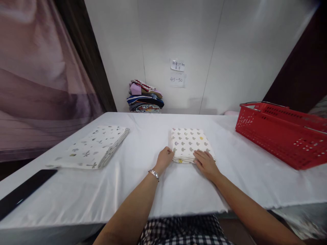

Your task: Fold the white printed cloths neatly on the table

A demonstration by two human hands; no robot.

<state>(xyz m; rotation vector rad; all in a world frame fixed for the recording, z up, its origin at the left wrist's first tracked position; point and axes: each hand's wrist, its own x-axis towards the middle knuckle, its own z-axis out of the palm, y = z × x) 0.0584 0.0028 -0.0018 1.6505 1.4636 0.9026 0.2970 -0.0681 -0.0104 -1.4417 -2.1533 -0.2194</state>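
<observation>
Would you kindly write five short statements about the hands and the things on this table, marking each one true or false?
1. The right hand rests on a folded white cloth with a grey and yellow print. True.
2. The left hand is at that cloth's far right corner. False: it is at the near left corner.
3. A second folded white cloth with scattered dark motifs lies left of the first. True.
4. A red plastic basket with metal handles stands left of both cloths. False: the basket stands to their right.
5. A silver-coloured bracelet is on the right wrist. False: the bracelet is on the left wrist.
</observation>
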